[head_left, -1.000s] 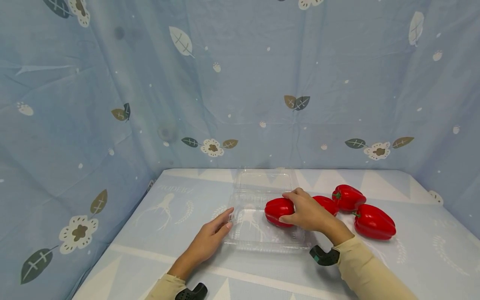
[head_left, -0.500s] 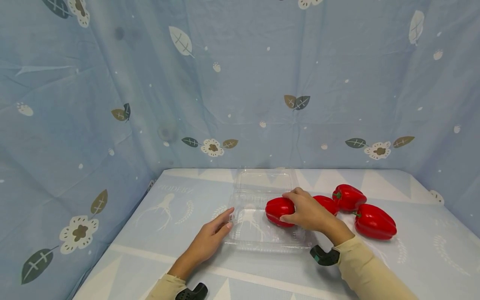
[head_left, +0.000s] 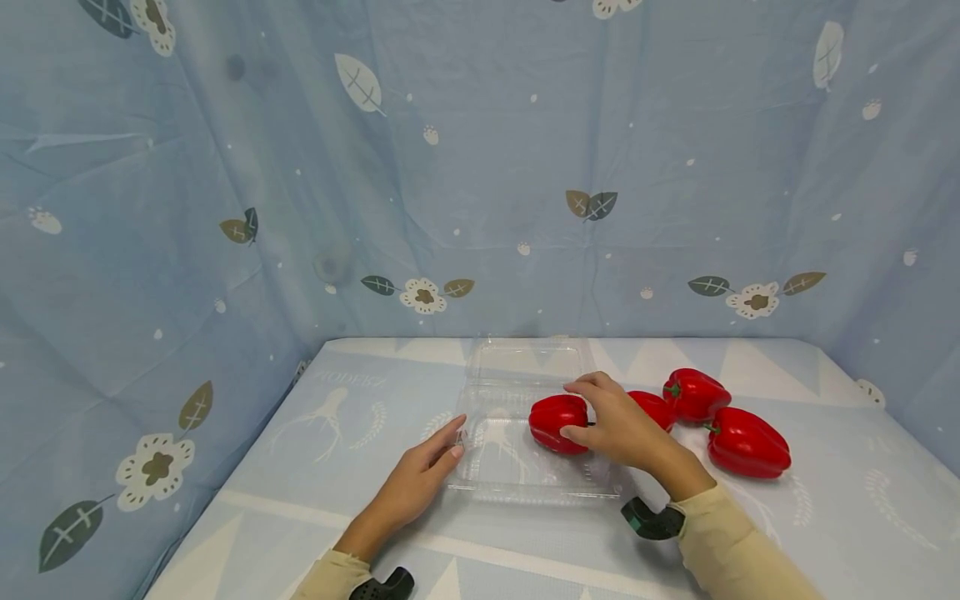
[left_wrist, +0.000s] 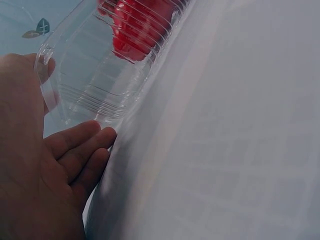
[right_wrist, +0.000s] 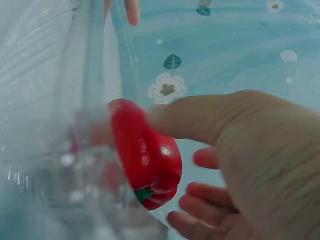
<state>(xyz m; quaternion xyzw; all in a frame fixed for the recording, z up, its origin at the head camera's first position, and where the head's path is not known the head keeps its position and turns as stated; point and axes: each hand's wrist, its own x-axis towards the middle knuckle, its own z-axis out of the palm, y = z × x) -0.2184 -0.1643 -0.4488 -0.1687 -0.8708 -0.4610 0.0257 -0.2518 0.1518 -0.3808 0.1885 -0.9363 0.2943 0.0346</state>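
Observation:
A clear plastic clamshell box (head_left: 517, 479) lies open on the table, its lid (head_left: 525, 362) folded back. One red bell pepper (head_left: 553, 421) lies in the right part of its tray. My right hand (head_left: 600, 412) is at that pepper. In the right wrist view its thumb touches the pepper (right_wrist: 145, 150) while the other fingers (right_wrist: 200, 200) hang spread, clear of it. My left hand (head_left: 442, 446) lies flat on the table, straight fingers against the tray's left edge. The left wrist view shows this hand (left_wrist: 60, 165) beside the tray wall (left_wrist: 100, 85).
Three more red peppers lie right of the box: one (head_left: 654, 408) partly behind my right hand, one (head_left: 693, 393) further back, one (head_left: 747, 443) nearest the right side. Blue patterned cloth (head_left: 480, 167) walls the table at the back and both sides.
My right hand's fingers have lifted slightly and loosened from the pepper, which stays in the tray. The left hand has not moved.

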